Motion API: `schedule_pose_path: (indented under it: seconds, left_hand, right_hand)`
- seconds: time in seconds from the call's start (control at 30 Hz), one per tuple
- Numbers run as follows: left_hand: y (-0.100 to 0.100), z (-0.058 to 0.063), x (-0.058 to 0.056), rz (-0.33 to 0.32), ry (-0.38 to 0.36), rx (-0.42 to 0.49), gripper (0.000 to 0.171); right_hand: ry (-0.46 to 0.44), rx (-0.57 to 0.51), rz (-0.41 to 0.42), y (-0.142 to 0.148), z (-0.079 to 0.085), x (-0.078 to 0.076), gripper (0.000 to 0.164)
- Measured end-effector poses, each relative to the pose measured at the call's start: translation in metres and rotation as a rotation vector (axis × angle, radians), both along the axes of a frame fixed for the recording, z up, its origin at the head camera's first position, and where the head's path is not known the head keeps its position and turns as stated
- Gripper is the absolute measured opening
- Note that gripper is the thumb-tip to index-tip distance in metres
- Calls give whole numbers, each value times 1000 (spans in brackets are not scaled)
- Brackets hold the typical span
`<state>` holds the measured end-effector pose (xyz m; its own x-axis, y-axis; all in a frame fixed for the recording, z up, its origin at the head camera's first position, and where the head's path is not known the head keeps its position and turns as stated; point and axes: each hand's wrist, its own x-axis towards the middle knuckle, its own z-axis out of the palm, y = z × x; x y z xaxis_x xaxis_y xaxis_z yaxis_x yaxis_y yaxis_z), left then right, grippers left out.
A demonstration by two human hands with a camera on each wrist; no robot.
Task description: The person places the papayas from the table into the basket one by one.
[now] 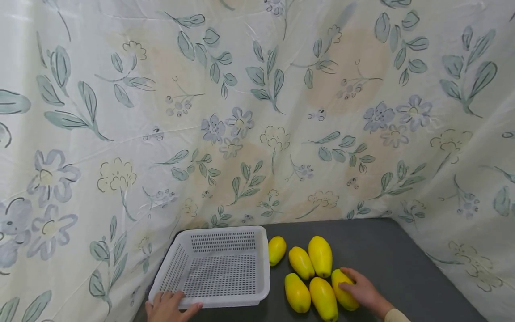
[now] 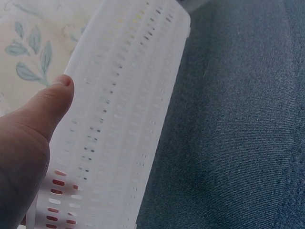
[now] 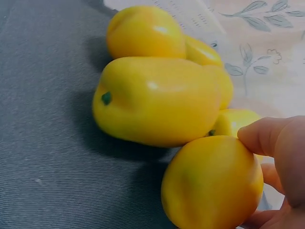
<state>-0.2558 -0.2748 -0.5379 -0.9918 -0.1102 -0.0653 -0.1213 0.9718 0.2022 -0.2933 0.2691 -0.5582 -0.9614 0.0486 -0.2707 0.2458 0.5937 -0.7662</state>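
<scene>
A white perforated plastic basket point(image 1: 263, 268) stands on the left of the dark table. My left hand point(image 1: 166, 307) grips its near rim at the left corner, the fingers over the inside and the thumb along the outer wall. Right of the basket, several yellow papayas point(image 1: 297, 293) lie in a loose cluster. My right hand point(image 1: 362, 290) holds the rightmost papaya point(image 1: 341, 286), thumb on its near side and fingers round its far side. In the right wrist view, that papaya point(image 3: 212, 183) is right against a larger-looking papaya point(image 3: 157, 102) lying on its side.
The dark cloth-covered table point(image 1: 374, 250) extends to the right of the papayas. A floral curtain point(image 1: 257, 134) surrounds the table at the back and both sides. One papaya point(image 1: 276, 250) lies close beside the basket's right wall.
</scene>
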Motion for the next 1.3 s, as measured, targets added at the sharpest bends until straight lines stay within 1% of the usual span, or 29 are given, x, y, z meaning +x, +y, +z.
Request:
schedule_pose_path:
  seconds: [0.13,0.23,0.33,0.4,0.53,0.63,0.8,0.9,1.1,1.2,1.3]
  left_hand:
    - [1,1,1,-4,-10,6,96]
    - [0,1,0,-7,-12,12,94]
    - [-1,3,-1,-3,-23,6,94]
    - [-1,4,-1,2,-28,-5,96]
    - [-1,4,0,7,-24,-26,99]
    - [0,0,1,4,5,-26,97]
    - [1,-4,3,4,49,0,92]
    - [2,-3,3,4,48,8,93]
    - [4,2,3,4,46,7,93]
    - [5,4,3,6,52,5,91]
    - [7,2,2,6,81,-4,89]
  right_hand:
    - [6,-68,-12,3,14,0,72]
    - [41,-91,-10,-1,34,0,71]
    - [82,-133,-3,-11,58,2,68]
    - [98,-168,16,-19,71,2,67]
    - [108,-205,41,-34,88,-1,66]
    - [117,-223,60,-42,93,-3,65]
    - [157,-242,93,-52,95,-2,61]
    - [176,-250,111,-56,96,-2,61]
    - [172,-250,110,-63,99,-5,61]
    - [181,-243,108,-74,101,-10,61]
    - [192,-251,125,-94,102,-16,60]
